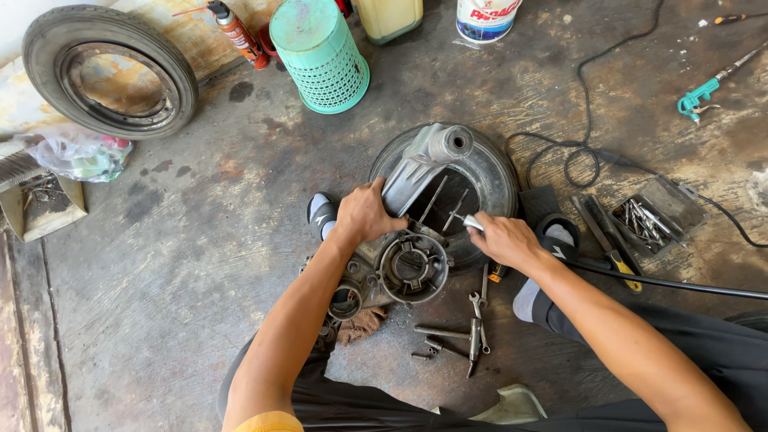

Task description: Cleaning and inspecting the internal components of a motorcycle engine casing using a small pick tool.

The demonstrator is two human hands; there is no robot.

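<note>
A grey metal engine casing (416, 172) lies across a small black tyre (500, 172) on the concrete floor between my feet. My left hand (364, 212) grips the casing's left edge, just above its round open housing (412, 266). My right hand (502, 238) is closed on a slim metal tool (472, 222) whose tip points into the casing's dark middle opening. Two thin rods stand in that opening.
Wrenches and bolts (468, 328) lie in front of me beside a rag (360, 324). A tray of metal bits (652, 216), pliers and a black cable are at right. A turquoise basket (320, 52), spray can (238, 34) and spare tyre (108, 72) sit at the back.
</note>
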